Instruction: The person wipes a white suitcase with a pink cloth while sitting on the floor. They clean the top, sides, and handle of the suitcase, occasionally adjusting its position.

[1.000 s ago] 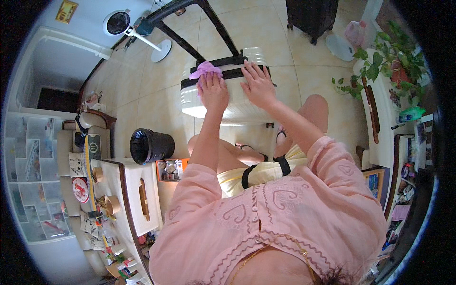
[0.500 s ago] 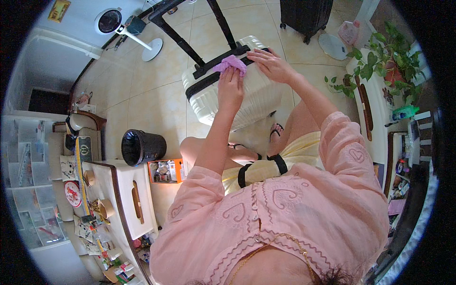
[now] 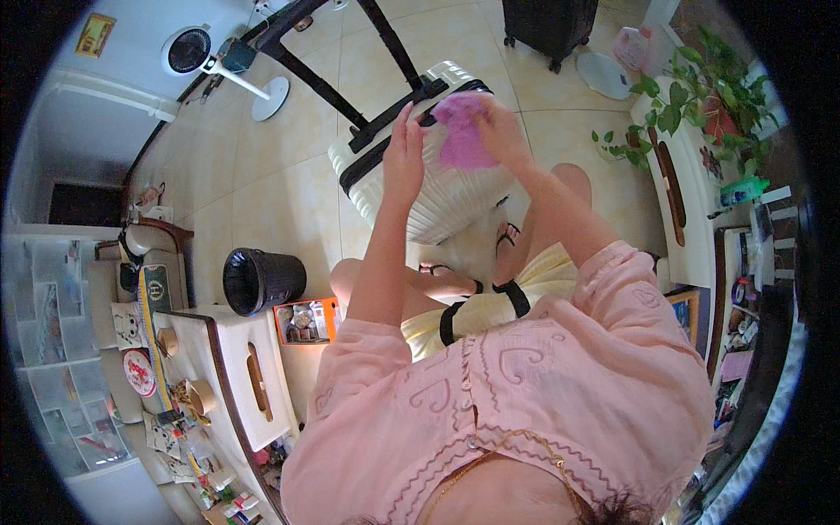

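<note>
A white ribbed suitcase (image 3: 411, 197) with black trim stands on the floor in front of me, its black telescopic handle (image 3: 389, 39) pulled out. My right hand (image 3: 505, 133) is closed on a purple cloth (image 3: 464, 144), which hangs spread over the suitcase's right part; it is blurred by motion. My left hand (image 3: 405, 162) is by the handle base, fingers stretched out and thumb apart, with nothing in it. Whether its fingertips touch the suitcase I cannot tell.
A black trash bin (image 3: 280, 278) and an orange box (image 3: 325, 319) stand at left, beside a white table (image 3: 249, 376). A white fan (image 3: 232, 74) is farther off. At far right are a black suitcase (image 3: 551, 31), a round white scale (image 3: 604, 74) and a potted plant (image 3: 678, 114).
The purple cloth has passed from my left hand to my right hand and has opened out. My left hand has shifted slightly left, off the cloth.
</note>
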`<move>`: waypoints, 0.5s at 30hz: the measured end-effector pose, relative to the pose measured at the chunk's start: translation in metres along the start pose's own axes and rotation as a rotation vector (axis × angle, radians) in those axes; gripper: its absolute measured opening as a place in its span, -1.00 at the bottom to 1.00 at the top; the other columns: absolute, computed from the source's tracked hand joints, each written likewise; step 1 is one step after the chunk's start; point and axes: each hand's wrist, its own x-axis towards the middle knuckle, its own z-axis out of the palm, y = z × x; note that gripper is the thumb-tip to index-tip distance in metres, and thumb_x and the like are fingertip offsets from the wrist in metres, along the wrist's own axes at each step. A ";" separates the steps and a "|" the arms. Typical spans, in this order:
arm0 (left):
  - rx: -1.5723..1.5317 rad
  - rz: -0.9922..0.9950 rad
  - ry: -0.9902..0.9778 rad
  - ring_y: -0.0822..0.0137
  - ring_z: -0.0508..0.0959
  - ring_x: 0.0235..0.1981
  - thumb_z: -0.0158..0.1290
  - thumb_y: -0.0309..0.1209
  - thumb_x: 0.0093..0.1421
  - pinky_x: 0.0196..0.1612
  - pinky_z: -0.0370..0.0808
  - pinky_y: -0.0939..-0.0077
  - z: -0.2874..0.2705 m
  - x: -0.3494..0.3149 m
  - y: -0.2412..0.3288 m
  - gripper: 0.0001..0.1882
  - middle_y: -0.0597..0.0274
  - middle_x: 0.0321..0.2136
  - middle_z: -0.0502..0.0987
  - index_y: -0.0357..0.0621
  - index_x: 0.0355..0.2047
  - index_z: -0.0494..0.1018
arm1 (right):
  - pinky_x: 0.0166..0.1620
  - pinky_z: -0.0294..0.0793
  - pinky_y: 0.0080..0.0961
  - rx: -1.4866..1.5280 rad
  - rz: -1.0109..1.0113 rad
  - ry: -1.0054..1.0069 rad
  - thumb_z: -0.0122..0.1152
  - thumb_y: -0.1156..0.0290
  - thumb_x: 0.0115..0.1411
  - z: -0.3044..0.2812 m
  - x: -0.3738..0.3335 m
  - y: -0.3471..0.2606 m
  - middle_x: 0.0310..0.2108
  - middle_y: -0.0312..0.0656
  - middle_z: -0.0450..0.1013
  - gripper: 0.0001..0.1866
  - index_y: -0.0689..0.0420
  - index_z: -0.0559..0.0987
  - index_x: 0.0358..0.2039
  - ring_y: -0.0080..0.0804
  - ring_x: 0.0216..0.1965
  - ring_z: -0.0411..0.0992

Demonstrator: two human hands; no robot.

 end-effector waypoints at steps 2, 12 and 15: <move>0.773 0.319 0.017 0.07 0.21 0.20 -0.23 -0.02 0.26 0.22 0.07 0.07 -0.011 -0.006 -0.020 -0.44 0.13 0.20 0.21 -0.04 0.17 0.22 | 0.21 0.13 -0.23 -0.227 -0.212 0.102 -0.01 0.33 0.18 -0.015 0.013 0.017 0.11 -0.08 0.30 -0.68 0.09 0.48 -0.06 -0.12 0.20 0.17; 1.177 0.289 -0.025 0.24 0.06 0.29 -0.31 -0.02 0.29 0.29 -0.09 0.12 -0.005 -0.003 -0.054 -0.46 0.29 0.27 0.09 0.09 0.22 0.17 | 0.18 0.22 -0.27 -0.795 -0.705 -0.055 0.03 0.42 0.06 0.039 -0.012 0.055 0.09 -0.14 0.30 -0.55 0.18 0.38 0.02 -0.10 0.16 0.21; 1.192 0.290 -0.031 0.26 0.05 0.29 -0.34 -0.03 0.30 0.30 -0.10 0.13 -0.005 -0.006 -0.054 -0.47 0.32 0.27 0.09 0.12 0.23 0.16 | 0.14 0.27 -0.26 -0.737 -0.689 -0.132 0.03 0.50 0.04 0.032 -0.028 0.047 0.03 -0.11 0.35 -0.60 0.17 0.42 -0.04 -0.13 0.13 0.26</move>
